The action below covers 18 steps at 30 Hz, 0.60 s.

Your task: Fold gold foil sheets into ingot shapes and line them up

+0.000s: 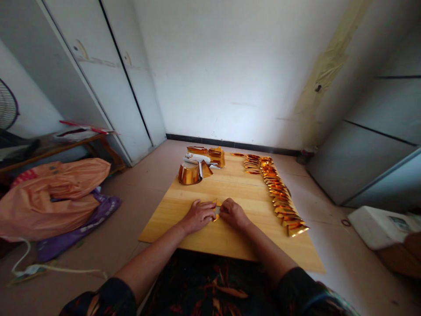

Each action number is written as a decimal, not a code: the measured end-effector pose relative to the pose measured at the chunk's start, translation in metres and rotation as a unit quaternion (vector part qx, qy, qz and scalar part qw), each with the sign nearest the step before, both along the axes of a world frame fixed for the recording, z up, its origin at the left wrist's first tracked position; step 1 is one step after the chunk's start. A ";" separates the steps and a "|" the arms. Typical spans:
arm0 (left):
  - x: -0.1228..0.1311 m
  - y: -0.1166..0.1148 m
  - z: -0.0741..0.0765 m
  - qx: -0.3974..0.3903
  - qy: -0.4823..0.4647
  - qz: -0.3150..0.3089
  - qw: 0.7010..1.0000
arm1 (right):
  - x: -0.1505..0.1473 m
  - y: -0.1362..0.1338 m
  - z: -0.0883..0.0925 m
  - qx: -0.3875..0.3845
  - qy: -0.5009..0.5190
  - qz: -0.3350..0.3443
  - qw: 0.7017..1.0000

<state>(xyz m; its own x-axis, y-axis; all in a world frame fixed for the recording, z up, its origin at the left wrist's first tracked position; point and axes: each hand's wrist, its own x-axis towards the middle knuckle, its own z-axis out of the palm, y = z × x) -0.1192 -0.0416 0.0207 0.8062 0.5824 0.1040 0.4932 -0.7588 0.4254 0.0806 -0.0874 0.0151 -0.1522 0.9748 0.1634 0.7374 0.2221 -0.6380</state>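
A small sheet of gold foil paper (217, 210) lies on the wooden board (174, 215) between my hands, its pale side partly showing. My left hand (200, 215) is closed on its left part, fingers pressed down. From the right, the bent fingers of my right hand (233, 212) pinch its other edge. My fingers hide much of the sheet. A long row of folded gold foil pieces (279, 193) runs down the board's right side. At the back left stand a curled stack of gold foil sheets (190, 174) and more foil bundles (215, 156) with white wrapping.
A white wall (223, 79) rises behind the board. Grey cabinets (95, 66) stand at left. Orange and purple bags (62, 197) lie on the floor near a pale cord (72, 270). A white box (378, 226) sits at right.
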 end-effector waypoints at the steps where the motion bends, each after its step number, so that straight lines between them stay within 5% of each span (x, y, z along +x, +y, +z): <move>1: 0.000 0.000 0.000 0.002 0.000 -0.001 1.000 | -0.001 0.000 0.000 -0.008 -0.007 -0.007 1.000; 9: 0.002 -0.006 0.001 0.046 -0.003 0.004 0.999 | 0.008 0.000 -0.001 0.032 -0.015 -0.042 0.998; 18: 0.032 -0.038 -0.004 0.111 0.024 0.115 0.987 | 0.001 -0.040 0.006 0.077 -0.132 0.021 0.988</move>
<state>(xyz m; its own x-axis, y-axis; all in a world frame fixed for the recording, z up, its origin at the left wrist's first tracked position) -0.0871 -0.0794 0.0165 0.6632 0.7171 0.2144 0.6784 -0.6969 0.2323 0.0815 -0.1278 0.0212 -0.2494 0.9332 0.2589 0.8619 0.3357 -0.3801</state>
